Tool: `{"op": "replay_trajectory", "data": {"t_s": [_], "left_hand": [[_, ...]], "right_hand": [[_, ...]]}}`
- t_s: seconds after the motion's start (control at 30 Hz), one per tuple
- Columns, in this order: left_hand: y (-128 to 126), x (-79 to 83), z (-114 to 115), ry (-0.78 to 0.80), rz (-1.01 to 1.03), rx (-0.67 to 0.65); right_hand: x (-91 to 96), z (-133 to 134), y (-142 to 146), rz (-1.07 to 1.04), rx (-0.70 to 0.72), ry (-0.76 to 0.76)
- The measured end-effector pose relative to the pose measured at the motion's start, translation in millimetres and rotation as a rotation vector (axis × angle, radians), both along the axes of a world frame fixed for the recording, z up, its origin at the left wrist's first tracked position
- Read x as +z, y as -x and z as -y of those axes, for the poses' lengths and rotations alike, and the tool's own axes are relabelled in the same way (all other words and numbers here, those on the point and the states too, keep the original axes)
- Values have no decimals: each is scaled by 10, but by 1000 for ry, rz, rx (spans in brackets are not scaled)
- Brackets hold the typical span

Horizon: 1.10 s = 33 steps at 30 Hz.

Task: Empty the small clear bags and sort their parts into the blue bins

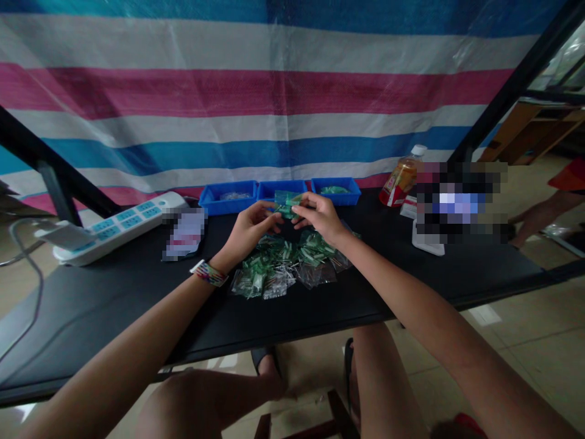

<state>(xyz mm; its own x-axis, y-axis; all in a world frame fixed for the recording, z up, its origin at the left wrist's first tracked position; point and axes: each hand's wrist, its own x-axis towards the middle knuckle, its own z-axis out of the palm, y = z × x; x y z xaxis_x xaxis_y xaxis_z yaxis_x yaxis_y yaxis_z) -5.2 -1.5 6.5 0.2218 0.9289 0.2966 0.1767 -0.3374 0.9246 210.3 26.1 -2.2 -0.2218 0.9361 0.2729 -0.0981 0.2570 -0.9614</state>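
Between my two hands a small green plastic bag [286,200] is held up over the table, in front of the blue bins. My left hand [256,224] pinches its left side with curled fingers. On the other side, my right hand [319,217] grips the bag between thumb and fingers. Whatever the bag contains is too small to make out. Below my hands lies a pile of small clear and green bags [278,262], with thin sticks and green pieces in them. A colourful woven bracelet [210,272] circles my left wrist.
Three blue bins [228,204] stand along the back of the black table [137,311]. A white power strip [128,225] with a cable lies left. Right are a drink bottle [402,177], a white object [428,239] and blurred items. A striped sheet [274,91] hangs behind; someone's leg shows far right.
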Motion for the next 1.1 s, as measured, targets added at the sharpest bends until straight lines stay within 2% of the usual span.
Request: {"op": "replay_trajectory", "data": {"t_s": [0.07,0.17,0.23,0.27,0.33,0.4,0.47,0.57,0.63,0.77,0.9,1.1], "left_hand": [[32,-19,-15,-48,-135,17],[90,-32,-42,-163,-428,-47],[119,-34,-60,-243,-560,-104],[128,-34,-68,-270,-597,-123],[136,-35,-77,-294,-635,-147],[135,-34,-76,-294,-641,-163],[128,-31,-67,-268,-616,-164],[116,-24,-52,-166,-492,-144],[109,-24,-54,-93,-381,-142],[101,-50,-100,2,-195,-140],[100,-101,-152,32,-93,-134],[102,-140,-167,73,-56,-122]], "right_hand": [[45,-93,-170,113,-206,-152],[130,-215,-548,495,-613,-448],[137,-266,-779,735,-768,-511],[119,-282,-863,843,-795,-507],[54,-301,-954,1046,-793,-458],[-11,-307,-955,1159,-793,-415],[-40,-303,-900,1170,-826,-427],[-25,-276,-757,1071,-836,-503],[-17,-235,-620,974,-732,-550],[-55,-84,-301,831,-326,-676],[-64,51,-126,800,-262,-785],[-43,15,-189,898,-264,-721]]}}
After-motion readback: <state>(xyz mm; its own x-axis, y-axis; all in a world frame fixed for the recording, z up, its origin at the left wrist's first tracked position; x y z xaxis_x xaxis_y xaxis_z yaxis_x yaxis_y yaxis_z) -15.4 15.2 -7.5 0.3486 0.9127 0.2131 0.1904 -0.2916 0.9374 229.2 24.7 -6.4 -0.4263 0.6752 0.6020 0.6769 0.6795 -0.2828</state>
